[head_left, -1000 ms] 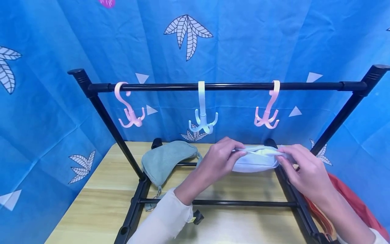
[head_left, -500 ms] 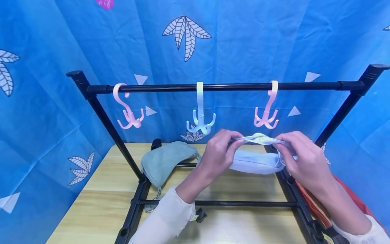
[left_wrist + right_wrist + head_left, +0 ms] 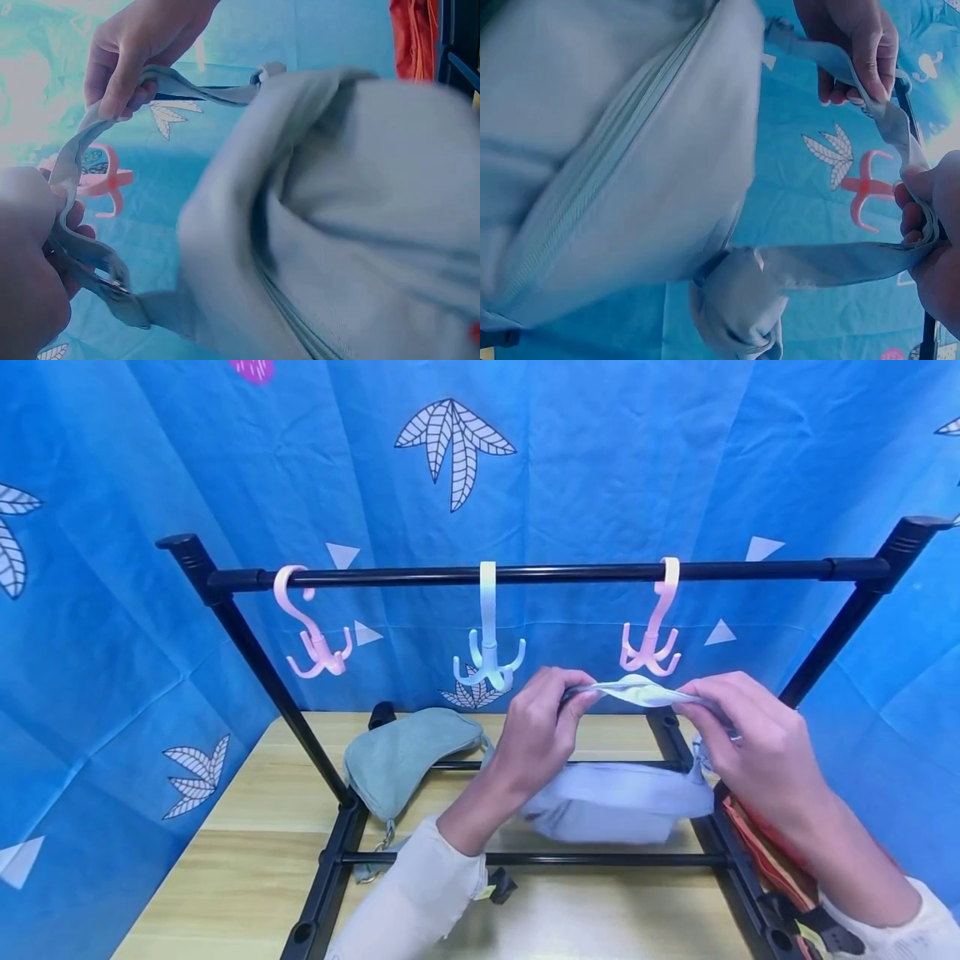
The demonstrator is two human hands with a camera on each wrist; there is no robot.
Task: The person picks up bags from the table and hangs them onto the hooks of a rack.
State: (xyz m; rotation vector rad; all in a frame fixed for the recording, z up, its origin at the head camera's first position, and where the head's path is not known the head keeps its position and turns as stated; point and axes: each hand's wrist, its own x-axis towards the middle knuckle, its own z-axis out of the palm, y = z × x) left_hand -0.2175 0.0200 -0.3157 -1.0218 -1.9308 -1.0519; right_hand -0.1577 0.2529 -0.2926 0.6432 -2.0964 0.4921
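A pale blue-grey zipped bag hangs below its strap. My left hand pinches the strap at one side, and my right hand grips it at the other, with a short stretch of strap twisted between them. Both hands are just below and in front of the right pink hook, which hangs on the black rail. In the right wrist view the bag body shows its zip, and a knotted end of strap dangles beside it. Motion blurs the bag.
A blue hook and another pink hook hang farther left on the rail. A green bag lies on the wooden table at the rack's left. Red-orange fabric lies at the right. A lower black crossbar spans the rack.
Both hands have risen, lifting the strap toward the right pink hook. The bag body has dropped away beneath the strap and now hangs lower and nearer.
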